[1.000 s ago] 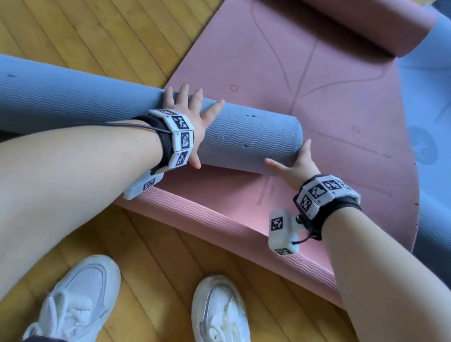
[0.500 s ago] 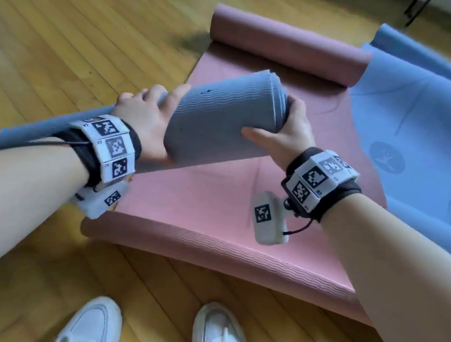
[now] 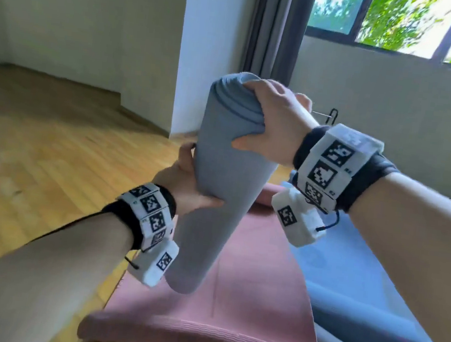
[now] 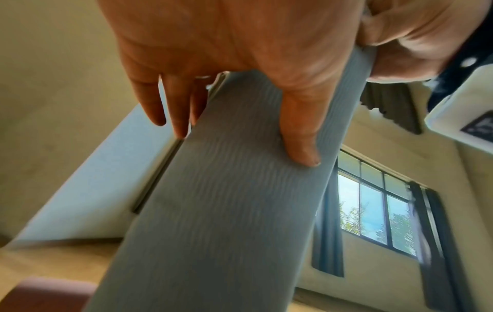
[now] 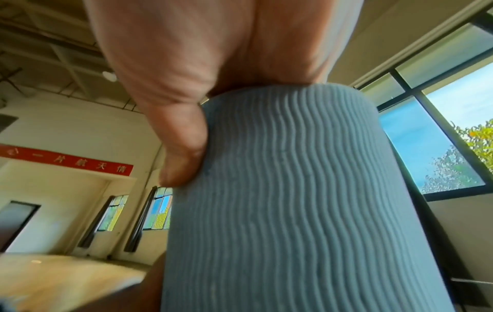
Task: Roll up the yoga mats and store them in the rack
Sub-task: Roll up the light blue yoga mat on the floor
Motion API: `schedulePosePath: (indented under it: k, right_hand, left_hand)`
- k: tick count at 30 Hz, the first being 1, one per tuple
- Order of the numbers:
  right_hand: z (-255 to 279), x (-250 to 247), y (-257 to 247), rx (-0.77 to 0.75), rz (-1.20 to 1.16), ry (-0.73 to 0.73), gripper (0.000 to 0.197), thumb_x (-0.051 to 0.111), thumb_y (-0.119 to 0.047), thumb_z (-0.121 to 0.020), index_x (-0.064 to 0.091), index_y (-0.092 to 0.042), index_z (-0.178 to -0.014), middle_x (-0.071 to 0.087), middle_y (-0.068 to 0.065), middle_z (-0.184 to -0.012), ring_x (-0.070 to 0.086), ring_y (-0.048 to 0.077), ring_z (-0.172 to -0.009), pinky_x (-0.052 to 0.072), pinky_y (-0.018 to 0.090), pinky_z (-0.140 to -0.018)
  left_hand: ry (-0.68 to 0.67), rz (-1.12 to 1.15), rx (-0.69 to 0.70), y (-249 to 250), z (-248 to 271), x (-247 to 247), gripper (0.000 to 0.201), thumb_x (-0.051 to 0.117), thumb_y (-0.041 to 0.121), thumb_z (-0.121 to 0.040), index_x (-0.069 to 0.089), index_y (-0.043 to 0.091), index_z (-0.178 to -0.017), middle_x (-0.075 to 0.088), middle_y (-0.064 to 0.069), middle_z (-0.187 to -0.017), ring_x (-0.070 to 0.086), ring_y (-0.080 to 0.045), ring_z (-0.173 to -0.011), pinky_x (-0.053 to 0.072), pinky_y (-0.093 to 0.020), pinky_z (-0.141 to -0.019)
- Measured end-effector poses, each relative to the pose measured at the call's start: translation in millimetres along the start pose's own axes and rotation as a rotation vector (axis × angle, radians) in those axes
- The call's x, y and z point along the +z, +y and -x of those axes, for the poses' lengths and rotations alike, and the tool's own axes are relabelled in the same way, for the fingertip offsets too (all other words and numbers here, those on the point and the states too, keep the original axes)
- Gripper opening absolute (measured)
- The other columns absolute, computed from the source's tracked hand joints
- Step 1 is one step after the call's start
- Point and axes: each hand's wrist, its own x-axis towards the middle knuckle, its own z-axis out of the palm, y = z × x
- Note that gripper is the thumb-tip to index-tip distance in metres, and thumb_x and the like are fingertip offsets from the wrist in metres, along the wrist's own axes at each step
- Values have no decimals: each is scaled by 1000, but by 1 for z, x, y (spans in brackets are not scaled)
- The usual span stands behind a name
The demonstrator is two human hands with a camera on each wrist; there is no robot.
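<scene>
Rolled blue-grey ribbed foam yoga mat [image 3: 218,187] stands almost upright in the air, leaning slightly, its lower end hanging above the pink foam mat [image 3: 245,301] spread on the floor. The right hand [image 3: 271,122] grasps the roll's top end, fingers curled over the spiral rim and thumb pressed against the near side; the right wrist view shows that thumb denting the wavy ribbing. The left hand [image 3: 186,183] holds the roll about midway down, thumb across the front and fingers wrapped round the far side. In the left wrist view those fingers [image 4: 298,135] lie nearly straight along the ribbed surface, beside the roll's loose outer edge.

To the right of the pink mat lies a flat blue mat [image 3: 363,261], with another dark rolled end [image 3: 374,339] resting near the pink mat's front corner. Bare wooden floor [image 3: 50,155] stretches out to the left. A white wall corner [image 3: 204,54] and a dark curtain [image 3: 276,26] stand just behind the roll, a window [image 3: 407,20] further right.
</scene>
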Motion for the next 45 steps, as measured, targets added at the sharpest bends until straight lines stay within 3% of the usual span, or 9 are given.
schedulePosePath:
  k: [5, 8, 14, 18, 22, 30, 35, 41, 45]
  right_hand:
    - [47, -6, 18, -59, 37, -114, 94, 81, -50, -62, 41, -18, -141, 44, 2, -141, 36, 23, -133, 16, 28, -106]
    - [69, 9, 33, -84, -38, -91, 93, 78, -49, -57, 48, -13, -137, 52, 7, -129, 43, 29, -125, 18, 27, -101]
    - [72, 13, 56, -148, 15, 31, 94, 65, -65, -54, 50, -25, -138, 49, 6, -132, 32, 29, -129, 14, 35, -105]
    - [75, 13, 66, -85, 143, 133, 92, 60, -76, -57, 44, -39, -140, 26, 14, -151, 10, 33, -141, 4, 42, -109]
    - [88, 21, 63, 395, 67, 167, 124, 72, -74, -55, 2, -38, -151, -9, 6, -158, -10, 24, -145, 6, 45, -114]
    - [125, 43, 94, 571, -797, 172, 118, 77, -16, -77, -16, -17, -149, 42, -6, -139, 38, 3, -123, 28, 5, -88]
    - [138, 45, 106, 501, -818, 135, 78, 73, -6, -81, 24, -11, -142, 41, -16, -116, 38, -3, -112, 34, -4, -76]
    - [117, 54, 121, 516, -889, 91, 95, 74, -54, -44, 32, -28, -125, 48, -11, -122, 50, 7, -116, 49, 31, -93]
    - [99, 79, 115, 432, -1028, 74, 49, 70, -37, -81, 46, -19, -119, 59, 0, -117, 59, 0, -102, 53, 22, -81]
  left_hand:
    - [-2, 263, 234, 35, 9, 10, 143, 92, 42, -44, -11, 32, -144, 24, 15, -142, 38, -9, -130, 37, -28, -104]
    - [22, 271, 292, 37, 15, 22, 153, 82, 71, -29, -17, 42, -142, 14, 8, -154, 27, -20, -140, 35, -46, -109]
    - [92, 274, 420, 53, 20, 23, 157, 79, 58, -41, -36, 15, -138, -14, -11, -158, 2, -18, -148, 24, -43, -117]
    - [9, 329, 339, 57, 14, 15, 155, 93, 27, -50, -33, 24, -140, 3, 10, -156, 22, -7, -142, 32, -32, -111]
    - [-24, 394, 236, 55, 8, 22, 148, 91, 13, -56, -28, 37, -140, 22, 20, -144, 33, -2, -130, 36, -27, -104]
    - [-177, 318, 177, 91, 8, 49, 125, 86, 13, -65, -6, 22, -149, 40, 5, -122, 37, -7, -109, 32, -1, -74]
    - [-206, 335, 188, 100, 14, 57, 126, 83, 12, -71, -16, 23, -149, 35, 4, -116, 26, 0, -106, 25, 11, -58]
    - [-162, 517, 230, 75, -3, 61, 142, 91, 34, -41, -1, 27, -150, 40, 13, -137, 39, 0, -119, 38, -8, -90]
    - [-225, 568, 218, 43, -20, 48, 145, 81, 47, -33, -5, 27, -148, 34, 28, -130, 35, -3, -128, 39, -23, -101]
